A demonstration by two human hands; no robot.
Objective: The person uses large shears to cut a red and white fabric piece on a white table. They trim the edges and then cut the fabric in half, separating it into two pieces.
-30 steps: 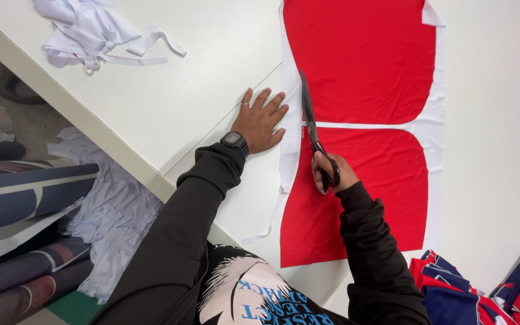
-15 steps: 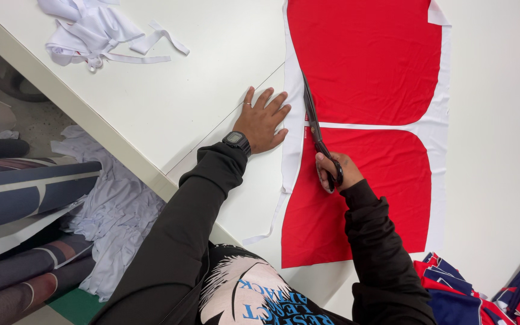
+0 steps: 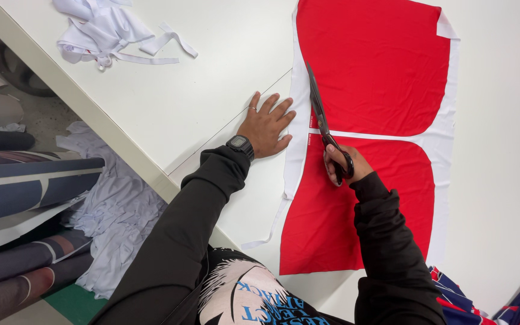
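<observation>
Red fabric (image 3: 368,78) with white borders fills the upper centre of the head view, spread flat on the white table (image 3: 212,72). We see the right hand (image 3: 345,165), centre frame, closed through the handles of black scissors (image 3: 323,123), blades parted along the fabric's left edge. The left hand (image 3: 266,125) lies open, fingers spread, touching the white border. White scraps (image 3: 106,30) sit upper left; blue-and-red printed cloth (image 3: 501,301) lower right.
</observation>
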